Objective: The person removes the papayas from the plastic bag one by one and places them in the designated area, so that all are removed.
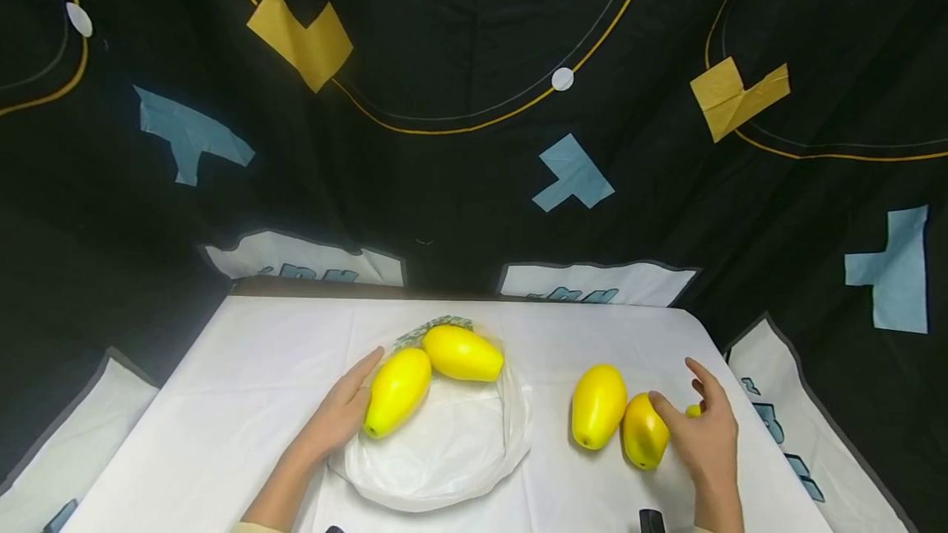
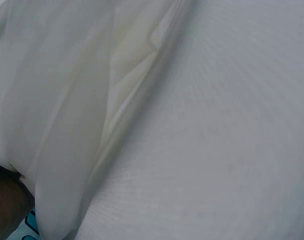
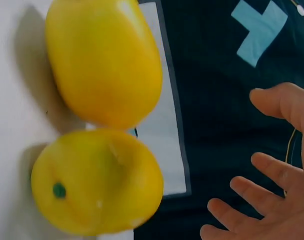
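Observation:
Two yellow papaya-like fruits lie on a crumpled white plastic bag (image 1: pixel 444 467): a left one (image 1: pixel 398 391) and a back one (image 1: pixel 463 353). My left hand (image 1: pixel 344 403) is at the outer side of the left fruit, its fingers extended along it. The left wrist view shows mostly the bag (image 2: pixel 67 100). To the right, an upright-looking fruit (image 1: pixel 598 406) stands beside a dented one (image 1: pixel 644 433). My right hand (image 1: pixel 707 430) hovers beside the dented fruit (image 3: pixel 97 182), fingers spread and holding nothing. Another yellow piece (image 1: pixel 693 410) is mostly hidden behind this hand.
A white cloth covers the table (image 1: pixel 281 344). Behind it hangs a black curtain (image 1: pixel 444 196) with blue and yellow patches. A small black object (image 1: pixel 652 521) shows at the front edge near the right forearm.

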Tool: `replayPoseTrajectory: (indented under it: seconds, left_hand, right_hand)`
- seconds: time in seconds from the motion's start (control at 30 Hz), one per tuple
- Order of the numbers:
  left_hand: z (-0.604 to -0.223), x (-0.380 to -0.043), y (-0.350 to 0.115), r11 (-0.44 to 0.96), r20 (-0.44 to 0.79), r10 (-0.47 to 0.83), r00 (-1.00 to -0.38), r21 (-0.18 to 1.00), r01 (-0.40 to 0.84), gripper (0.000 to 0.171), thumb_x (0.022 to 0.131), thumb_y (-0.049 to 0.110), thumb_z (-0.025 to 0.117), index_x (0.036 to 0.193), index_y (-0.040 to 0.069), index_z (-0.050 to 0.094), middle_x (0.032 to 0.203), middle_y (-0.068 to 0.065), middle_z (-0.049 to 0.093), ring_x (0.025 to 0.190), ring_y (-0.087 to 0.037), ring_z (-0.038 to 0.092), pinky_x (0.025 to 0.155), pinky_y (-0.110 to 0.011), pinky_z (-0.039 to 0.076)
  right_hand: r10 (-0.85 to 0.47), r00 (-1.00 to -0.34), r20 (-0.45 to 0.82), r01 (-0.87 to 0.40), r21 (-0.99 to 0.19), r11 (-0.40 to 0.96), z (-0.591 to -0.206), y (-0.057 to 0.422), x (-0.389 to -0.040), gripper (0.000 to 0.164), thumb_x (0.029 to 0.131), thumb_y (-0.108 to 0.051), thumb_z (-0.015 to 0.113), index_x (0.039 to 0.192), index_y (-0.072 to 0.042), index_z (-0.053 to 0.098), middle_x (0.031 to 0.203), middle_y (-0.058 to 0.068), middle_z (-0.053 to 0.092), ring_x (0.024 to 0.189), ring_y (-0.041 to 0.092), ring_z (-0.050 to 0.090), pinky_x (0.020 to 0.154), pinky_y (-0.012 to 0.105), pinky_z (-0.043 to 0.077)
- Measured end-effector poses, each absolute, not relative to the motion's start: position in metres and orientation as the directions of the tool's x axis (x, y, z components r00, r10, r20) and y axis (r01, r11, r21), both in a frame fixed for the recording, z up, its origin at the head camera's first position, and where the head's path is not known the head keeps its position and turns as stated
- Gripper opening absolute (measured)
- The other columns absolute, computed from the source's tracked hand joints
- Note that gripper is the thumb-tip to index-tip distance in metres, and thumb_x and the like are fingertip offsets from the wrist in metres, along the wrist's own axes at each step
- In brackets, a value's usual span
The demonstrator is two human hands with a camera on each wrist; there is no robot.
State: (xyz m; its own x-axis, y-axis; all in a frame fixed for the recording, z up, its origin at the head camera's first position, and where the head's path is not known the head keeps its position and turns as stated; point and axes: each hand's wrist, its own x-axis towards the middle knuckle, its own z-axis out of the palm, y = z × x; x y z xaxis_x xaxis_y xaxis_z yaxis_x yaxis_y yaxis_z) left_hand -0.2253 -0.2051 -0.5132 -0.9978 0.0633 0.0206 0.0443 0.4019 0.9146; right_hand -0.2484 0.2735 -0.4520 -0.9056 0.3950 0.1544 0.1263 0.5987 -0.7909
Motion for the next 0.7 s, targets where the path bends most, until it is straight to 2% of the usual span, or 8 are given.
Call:
replayPoseTrajectory:
  seconds: [0.33,0.7]
  left_hand:
    - [-0.514,-0.228,-0.207,0.417,0.034,0.064,-0.997,0.907,0.057,0.054,0.102,0.007,0.031,0.155,0.011,0.024,0.160,-0.010,0.022,0.147,-0.033,0.014,0.118,-0.055,0.010]
    - [-0.517,-0.228,-0.206,0.427,0.032,0.058,-0.998,0.903,0.054,0.055,0.101,0.005,0.031,0.155,0.011,0.024,0.160,-0.010,0.022,0.147,-0.033,0.015,0.118,-0.055,0.011]
  right_hand:
    - [0.175,-0.957,0.232,-0.078,-0.786,0.614,-0.448,0.253,-0.255,0.077,0.078,-0.023,0.081,0.146,-0.022,0.045,0.153,0.005,0.036,0.136,0.036,0.033,0.112,0.060,0.027]
    - [0.021,-0.966,0.258,-0.190,-0.762,0.619,-0.449,0.226,-0.255,0.073,0.078,-0.022,0.082,0.143,-0.026,0.048,0.152,-0.001,0.037,0.135,0.032,0.036,0.107,0.063,0.030]
